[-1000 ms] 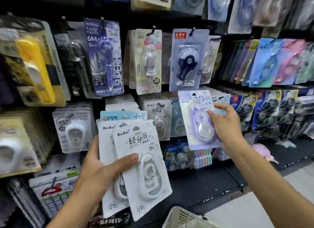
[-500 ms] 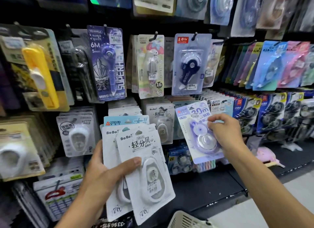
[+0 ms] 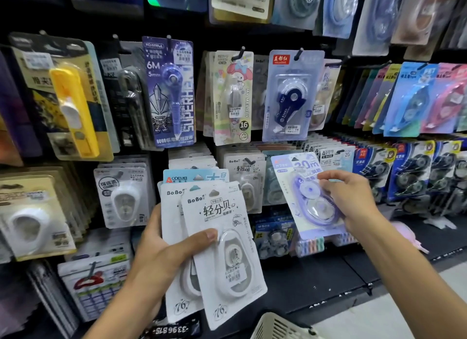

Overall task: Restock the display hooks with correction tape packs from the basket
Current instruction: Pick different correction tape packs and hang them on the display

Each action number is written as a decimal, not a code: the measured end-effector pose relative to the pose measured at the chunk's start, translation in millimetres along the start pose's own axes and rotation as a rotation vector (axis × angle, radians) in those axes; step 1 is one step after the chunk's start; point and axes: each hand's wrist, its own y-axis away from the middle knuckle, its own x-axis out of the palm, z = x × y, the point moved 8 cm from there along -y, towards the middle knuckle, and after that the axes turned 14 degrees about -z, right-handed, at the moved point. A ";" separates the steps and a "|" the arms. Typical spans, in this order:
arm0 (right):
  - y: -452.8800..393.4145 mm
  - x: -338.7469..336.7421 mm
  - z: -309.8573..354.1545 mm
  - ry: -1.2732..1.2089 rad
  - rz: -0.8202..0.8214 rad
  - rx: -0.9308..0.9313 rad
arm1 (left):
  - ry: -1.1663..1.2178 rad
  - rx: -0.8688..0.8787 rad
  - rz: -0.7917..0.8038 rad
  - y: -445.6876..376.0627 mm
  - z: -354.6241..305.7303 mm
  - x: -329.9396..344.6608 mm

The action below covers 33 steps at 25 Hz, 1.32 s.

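Your right hand (image 3: 353, 202) pinches the lilac blister-carded correction tape pack (image 3: 307, 197) at its edge; it looks light, stiff, with a slick plastic bubble, so hold the card low and keep its hang-hole free. Your left hand (image 3: 161, 252) clamps the fanned white card packs (image 3: 222, 250). Crowded black pegboard hooks (image 3: 299, 54) sit above both hands; the cream plastic basket (image 3: 275, 326) sits below.

Hanging packs (image 3: 290, 96) are crowding the whole wall, overlapping with barely any gaps. Only open room is sitting lower right: the dark shelf (image 3: 316, 283), with the basket (image 3: 278, 326) poking up at bottom center.
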 end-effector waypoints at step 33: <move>90.9 82.4 24.7 -0.199 0.432 -0.069 | 0.084 -0.074 -0.201 -6.8 1.3 -12.2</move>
